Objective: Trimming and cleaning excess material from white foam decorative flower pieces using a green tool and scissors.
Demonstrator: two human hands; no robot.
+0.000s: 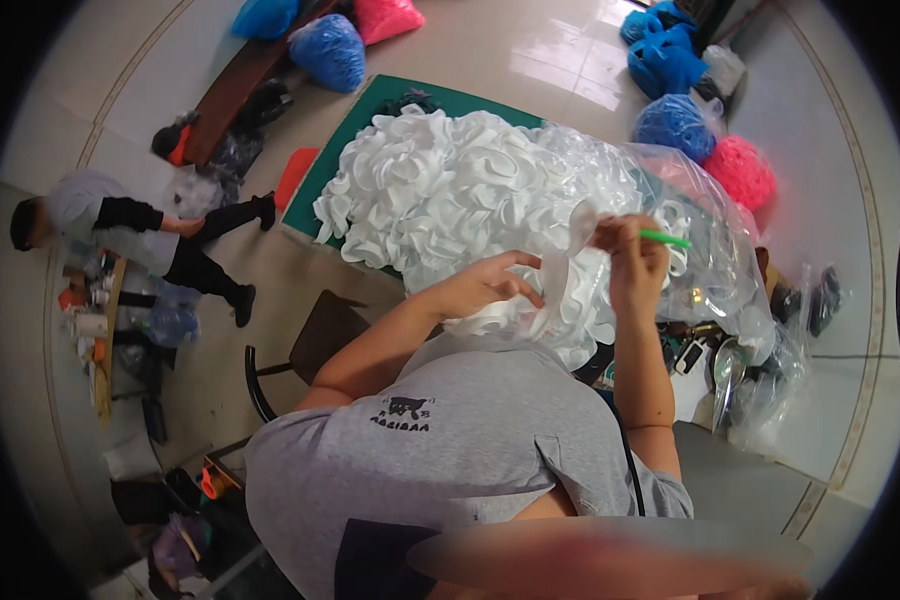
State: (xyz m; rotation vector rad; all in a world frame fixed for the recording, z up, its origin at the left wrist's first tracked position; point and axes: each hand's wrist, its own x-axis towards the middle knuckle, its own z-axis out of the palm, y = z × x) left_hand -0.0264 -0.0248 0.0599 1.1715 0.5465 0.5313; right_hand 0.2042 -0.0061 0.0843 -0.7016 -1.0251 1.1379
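A large heap of white curved pieces (470, 175), soft-looking and strap-like, covers much of the green-topped table (345, 160) in front of me. My right hand (638, 262) is closed on a slim green stick-like tool (666, 239), which points out to the right; its working tip is hidden by the fingers. At that hand's fingertips hangs one white curved piece (582, 225). My left hand (492, 284) is beside that piece, thumb and fingers apart and slightly bent. Whether its fingertips touch the piece I cannot tell.
Clear plastic sheeting (720, 255) drapes the table's right side. Scissors (692, 355) lie near a metal object at right. A brown chair (325, 340) stands left of me. Another person (130, 225) sits at far left. Blue bags (670, 125) and a pink bag (740, 172) rest on the floor.
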